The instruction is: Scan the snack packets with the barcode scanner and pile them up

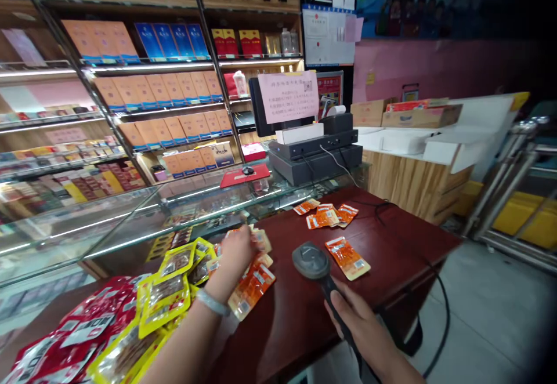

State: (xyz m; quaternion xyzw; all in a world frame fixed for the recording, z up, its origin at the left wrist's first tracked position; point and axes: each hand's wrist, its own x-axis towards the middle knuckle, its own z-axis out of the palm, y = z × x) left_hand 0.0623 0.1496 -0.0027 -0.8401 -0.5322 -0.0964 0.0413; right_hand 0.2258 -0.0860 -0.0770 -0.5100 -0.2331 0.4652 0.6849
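Note:
My right hand (359, 317) is wrapped round the handle of a dark grey barcode scanner (311, 261), its head pointing left above the dark red tabletop. My left hand (238, 249), a pale bangle on its wrist, reaches over a pile of orange snack packets (253, 286); its fingers are blurred and mostly hidden. Left of that arm lie yellow-edged snack packets (167, 297) with brown contents, overlapping a heap of dark red packets (82, 332). A single orange packet (347, 258) lies right of the scanner head, and several more orange packets (324, 217) lie behind it.
The dark red table (404, 236) meets a glass display counter (143, 216) on the left. A cash register (315, 152) with a monitor stands behind. A black cable (446, 303) hangs off the table's right side. Stocked shelves (161, 88) line the back; metal rails (509, 181) stand right.

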